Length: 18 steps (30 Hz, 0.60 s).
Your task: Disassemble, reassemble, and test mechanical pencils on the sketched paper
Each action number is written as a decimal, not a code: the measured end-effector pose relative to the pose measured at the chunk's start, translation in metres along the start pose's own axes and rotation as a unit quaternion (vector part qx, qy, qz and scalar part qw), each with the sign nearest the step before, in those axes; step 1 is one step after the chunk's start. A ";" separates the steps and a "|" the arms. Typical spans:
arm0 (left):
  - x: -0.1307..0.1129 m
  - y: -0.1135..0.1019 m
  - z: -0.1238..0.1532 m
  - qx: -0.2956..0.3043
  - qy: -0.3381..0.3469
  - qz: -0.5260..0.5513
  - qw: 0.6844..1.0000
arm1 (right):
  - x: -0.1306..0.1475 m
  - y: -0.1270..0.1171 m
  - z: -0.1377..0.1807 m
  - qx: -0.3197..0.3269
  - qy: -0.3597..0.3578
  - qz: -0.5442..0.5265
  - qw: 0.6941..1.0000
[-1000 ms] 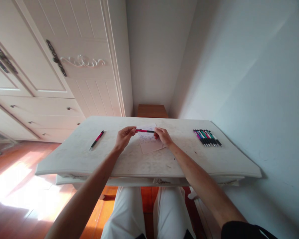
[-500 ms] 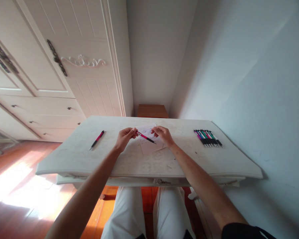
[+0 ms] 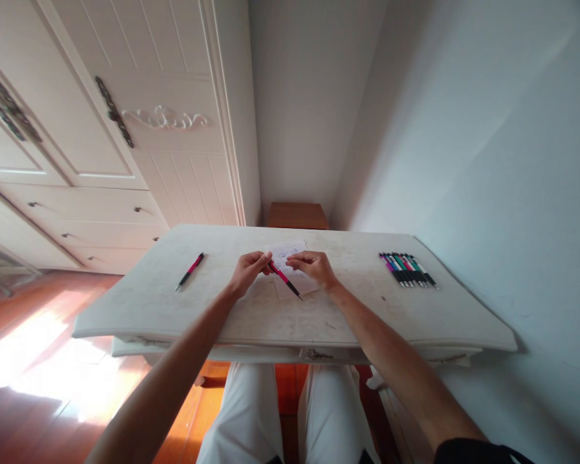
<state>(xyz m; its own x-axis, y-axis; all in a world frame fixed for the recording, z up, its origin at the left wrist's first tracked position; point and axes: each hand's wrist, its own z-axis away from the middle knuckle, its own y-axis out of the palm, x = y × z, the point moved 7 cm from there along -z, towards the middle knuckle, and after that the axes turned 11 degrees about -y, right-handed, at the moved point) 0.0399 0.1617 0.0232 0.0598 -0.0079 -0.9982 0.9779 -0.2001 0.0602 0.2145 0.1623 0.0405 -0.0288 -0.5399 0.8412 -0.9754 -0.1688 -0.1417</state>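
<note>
A pink-and-black pen (image 3: 284,280) is pinched near its upper end in my left hand (image 3: 250,270). Its tip slants down to the right, toward me. Just right of the pen is my right hand (image 3: 315,267), thumb and fingers pressed together; whether anything small is between them I cannot make out. Beneath and behind both hands lies a sheet of paper (image 3: 290,248) with handwriting on it, partly covered by the hands and pen. On the left of the table rests a second pink-and-black pen (image 3: 190,272), lying at a slant.
Several pens (image 3: 408,269) with mixed colours lie side by side on the right of the white table (image 3: 270,322). Small dark specks dot the tabletop. A wall (image 3: 502,212) borders its right side, a white wardrobe (image 3: 183,84) stands beyond at left, and a brown box-like piece (image 3: 297,215) is behind.
The pen in my left hand has swung so its tip points more toward me. My right fingers have closed together and shifted slightly down and left.
</note>
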 end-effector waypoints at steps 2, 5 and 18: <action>-0.002 0.003 0.002 0.004 0.002 -0.003 1.000 | 0.001 0.004 0.001 0.009 0.006 -0.028 1.000; -0.004 0.010 0.005 0.025 -0.002 -0.015 1.000 | -0.001 0.013 0.004 0.043 0.034 -0.084 0.995; -0.008 0.014 0.009 0.029 0.017 -0.026 0.999 | 0.006 0.043 0.020 0.166 0.116 -0.176 0.963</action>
<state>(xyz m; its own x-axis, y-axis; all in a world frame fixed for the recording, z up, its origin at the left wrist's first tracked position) 0.0517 0.1501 0.0323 0.0176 0.0365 -0.9992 0.9669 -0.2550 0.0077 0.1765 0.1357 0.0291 0.2057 -0.2089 0.9561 -0.8106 -0.5838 0.0468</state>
